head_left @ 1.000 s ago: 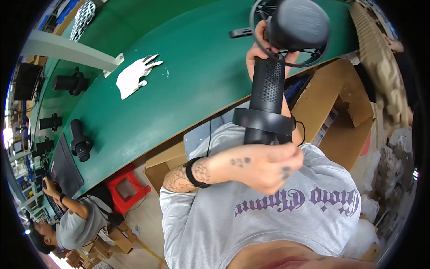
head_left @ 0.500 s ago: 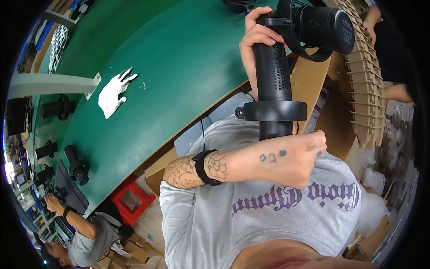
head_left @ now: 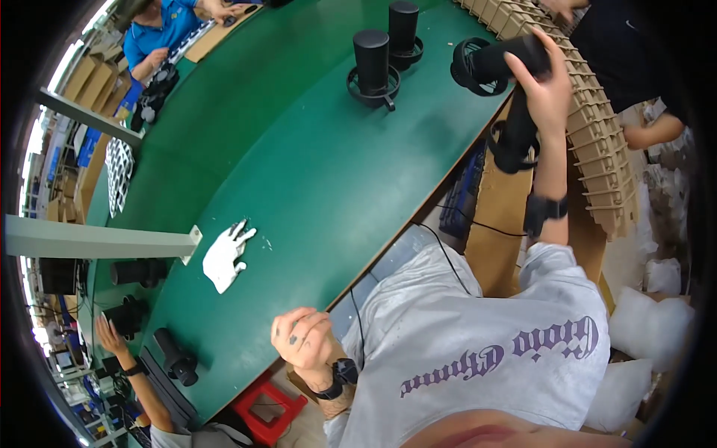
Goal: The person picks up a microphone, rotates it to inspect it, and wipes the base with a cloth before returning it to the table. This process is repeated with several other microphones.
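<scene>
Up at the right, my right hand (head_left: 549, 89) is wrapped round a black microphone (head_left: 499, 57) with a ribbed ring mount at its far end. Below that palm hangs a second black microphone (head_left: 517, 134), also with a ring; whether the same hand grips it, I cannot tell. Near the table's front edge my left hand (head_left: 302, 337) is curled into a fist, its palm side hidden, so anything inside does not show. Two more microphones, a nearer one (head_left: 372, 63) and a farther one (head_left: 403, 33), stand upright on the green table (head_left: 314, 201).
A white glove (head_left: 226, 257) lies on the table by a grey metal post (head_left: 104, 237). Further microphones lie at the left, where a co-worker's hand (head_left: 112, 336) reaches. Cardboard dividers (head_left: 597, 149) line the right side. Below the table edge stands a red stool (head_left: 269, 411).
My right hand has swung right and away from my chest with the microphones. My left fist has moved left, clear of them. The view has shifted, bringing the two standing microphones into sight.
</scene>
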Tool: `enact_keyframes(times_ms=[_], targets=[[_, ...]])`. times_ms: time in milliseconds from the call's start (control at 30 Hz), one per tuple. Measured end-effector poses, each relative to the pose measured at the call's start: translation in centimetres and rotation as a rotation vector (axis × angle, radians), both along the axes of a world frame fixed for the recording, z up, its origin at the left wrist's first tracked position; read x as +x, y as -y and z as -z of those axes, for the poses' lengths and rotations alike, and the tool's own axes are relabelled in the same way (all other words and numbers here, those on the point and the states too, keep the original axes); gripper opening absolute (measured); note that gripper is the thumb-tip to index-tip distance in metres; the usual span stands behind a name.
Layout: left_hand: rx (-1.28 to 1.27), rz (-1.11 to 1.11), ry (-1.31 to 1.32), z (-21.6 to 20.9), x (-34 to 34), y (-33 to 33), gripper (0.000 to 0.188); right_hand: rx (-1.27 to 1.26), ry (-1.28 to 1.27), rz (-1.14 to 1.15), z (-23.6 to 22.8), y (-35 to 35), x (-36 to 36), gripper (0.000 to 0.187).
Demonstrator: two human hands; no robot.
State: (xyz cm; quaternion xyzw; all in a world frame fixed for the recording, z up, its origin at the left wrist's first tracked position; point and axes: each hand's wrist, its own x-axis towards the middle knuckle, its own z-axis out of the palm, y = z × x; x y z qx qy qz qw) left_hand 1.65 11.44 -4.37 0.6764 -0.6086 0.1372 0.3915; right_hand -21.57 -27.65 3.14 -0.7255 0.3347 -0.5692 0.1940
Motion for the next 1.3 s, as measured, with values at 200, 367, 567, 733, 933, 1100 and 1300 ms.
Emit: enact_keyframes(times_ms=[200, 367, 567, 733, 933, 1100, 1300], targets=[[-0.012, 0.118, -0.008, -0.2, -0.6, 1.5, 0.009, -0.024, -0.463, 0.217, 1.9, 13.0, 4.8, 0.056], [0.003, 0.099, -0.007, -0.1, -0.5, 1.6, 0.009, -0.005, -0.699, 0.337, 3.5, 16.2, 7.2, 0.061], [0.041, -0.072, -0.06, 0.7, 0.2, -1.0, 0.01, -0.236, -0.419, 0.466, 2.9, 13.6, 6.0, 0.061], [0.055, -0.147, -0.039, 0.8, 1.6, -3.0, 0.011, -0.215, -0.212, 0.222, 3.2, 9.9, 5.9, 0.029], [0.067, -0.143, -0.059, 1.1, 4.1, -0.9, 0.021, -0.046, -0.492, 0.129, 3.8, 13.6, 1.4, 0.035], [0.125, -0.382, -0.164, 0.7, 4.5, -2.7, 0.024, 0.032, -0.654, 0.194, 3.4, 12.1, 4.1, 0.036], [0.064, -0.757, -0.46, 2.1, 8.3, -6.6, 0.036, -0.76, -0.374, 0.187, 2.8, 8.5, 4.4, 0.024]])
